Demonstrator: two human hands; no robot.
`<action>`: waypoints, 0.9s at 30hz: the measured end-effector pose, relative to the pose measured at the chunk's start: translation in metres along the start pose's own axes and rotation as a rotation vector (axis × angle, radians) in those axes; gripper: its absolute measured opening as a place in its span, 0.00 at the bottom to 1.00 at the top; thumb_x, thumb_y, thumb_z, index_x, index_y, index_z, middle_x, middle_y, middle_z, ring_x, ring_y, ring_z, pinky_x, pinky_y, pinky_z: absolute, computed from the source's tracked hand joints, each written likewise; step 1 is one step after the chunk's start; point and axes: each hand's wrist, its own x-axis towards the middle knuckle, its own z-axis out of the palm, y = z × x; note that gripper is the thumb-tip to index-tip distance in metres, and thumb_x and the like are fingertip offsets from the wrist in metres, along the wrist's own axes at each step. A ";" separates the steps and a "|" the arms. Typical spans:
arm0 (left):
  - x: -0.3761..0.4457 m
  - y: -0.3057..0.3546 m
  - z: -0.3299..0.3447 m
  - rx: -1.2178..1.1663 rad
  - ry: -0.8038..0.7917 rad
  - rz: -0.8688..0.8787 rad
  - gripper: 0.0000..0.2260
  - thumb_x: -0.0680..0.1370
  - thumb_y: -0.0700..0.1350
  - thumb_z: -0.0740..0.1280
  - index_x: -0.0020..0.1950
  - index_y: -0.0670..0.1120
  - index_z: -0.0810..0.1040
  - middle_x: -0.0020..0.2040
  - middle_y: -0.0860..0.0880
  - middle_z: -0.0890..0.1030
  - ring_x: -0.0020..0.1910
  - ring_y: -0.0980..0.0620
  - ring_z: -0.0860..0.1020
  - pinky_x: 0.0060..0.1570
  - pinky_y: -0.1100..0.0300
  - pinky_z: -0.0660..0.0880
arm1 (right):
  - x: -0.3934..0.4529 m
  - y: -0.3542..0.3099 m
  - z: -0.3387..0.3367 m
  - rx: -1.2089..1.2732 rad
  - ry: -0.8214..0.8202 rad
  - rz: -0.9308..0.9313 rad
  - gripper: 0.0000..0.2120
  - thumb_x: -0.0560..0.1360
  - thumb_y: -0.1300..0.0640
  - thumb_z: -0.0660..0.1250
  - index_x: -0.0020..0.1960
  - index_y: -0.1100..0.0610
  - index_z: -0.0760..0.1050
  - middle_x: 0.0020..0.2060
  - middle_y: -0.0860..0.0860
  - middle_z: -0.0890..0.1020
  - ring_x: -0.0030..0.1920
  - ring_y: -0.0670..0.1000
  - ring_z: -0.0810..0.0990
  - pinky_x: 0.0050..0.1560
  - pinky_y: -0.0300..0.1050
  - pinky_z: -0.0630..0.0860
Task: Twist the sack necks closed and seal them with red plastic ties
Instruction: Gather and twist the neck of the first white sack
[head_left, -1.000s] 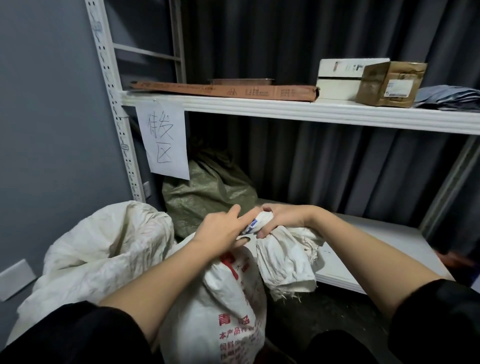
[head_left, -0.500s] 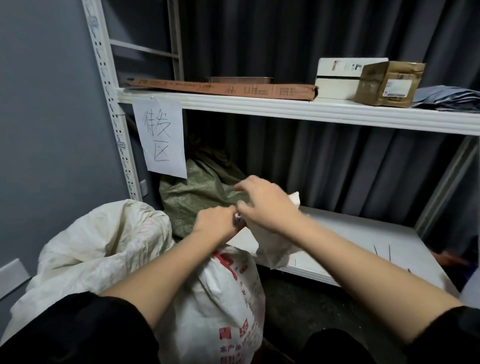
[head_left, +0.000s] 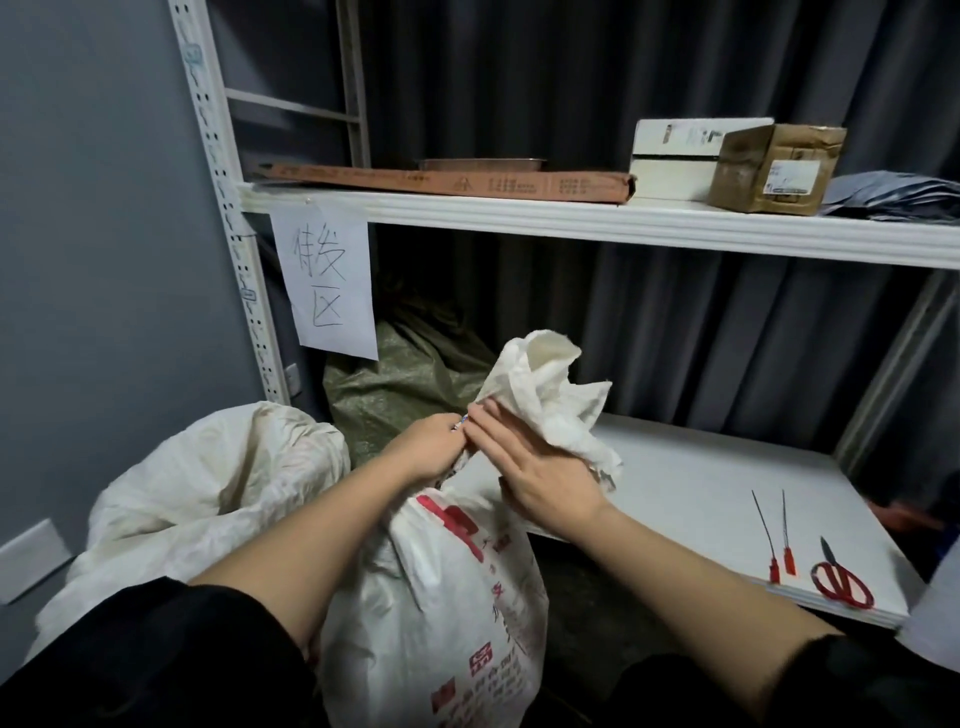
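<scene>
A white woven sack with red print (head_left: 441, 613) stands between my arms. Its neck is gathered, and the loose top (head_left: 545, 395) sticks up above my hands. My left hand (head_left: 434, 452) grips the gathered neck from the left. My right hand (head_left: 535, 467) lies against the neck and the loose top with its fingers fairly straight. Two red plastic ties (head_left: 776, 545) lie on the low white shelf (head_left: 701, 493) at the right, apart from both hands.
Red-handled scissors (head_left: 841, 579) lie beside the ties. A second white sack (head_left: 208, 493) slumps at the left and a green sack (head_left: 405, 395) sits behind. The upper shelf (head_left: 571, 221) carries flat cartons and boxes, with a paper sign (head_left: 324, 280) hanging from it.
The sack's loose top has been lifted from hanging over to the right to standing upright. My right hand has shifted from on top of the neck to its right side.
</scene>
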 end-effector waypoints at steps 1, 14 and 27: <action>-0.001 0.001 0.000 0.018 -0.010 0.016 0.17 0.80 0.53 0.53 0.60 0.51 0.77 0.60 0.47 0.80 0.57 0.46 0.77 0.58 0.52 0.73 | 0.004 0.007 -0.002 -0.043 -0.034 -0.003 0.42 0.71 0.65 0.64 0.78 0.56 0.45 0.78 0.51 0.48 0.77 0.53 0.52 0.59 0.50 0.76; -0.021 -0.019 0.012 -0.085 0.057 -0.160 0.20 0.57 0.60 0.69 0.43 0.49 0.76 0.42 0.50 0.82 0.43 0.49 0.80 0.45 0.56 0.76 | 0.037 0.053 -0.028 -0.106 0.071 0.114 0.16 0.57 0.58 0.76 0.37 0.61 0.71 0.32 0.56 0.74 0.29 0.58 0.74 0.30 0.45 0.67; -0.023 -0.034 0.064 -0.222 0.482 -0.131 0.12 0.71 0.45 0.68 0.53 0.47 0.72 0.45 0.48 0.81 0.46 0.42 0.79 0.42 0.53 0.71 | 0.012 0.023 -0.005 0.412 0.185 0.806 0.15 0.65 0.56 0.70 0.51 0.49 0.75 0.42 0.47 0.82 0.48 0.52 0.77 0.43 0.46 0.71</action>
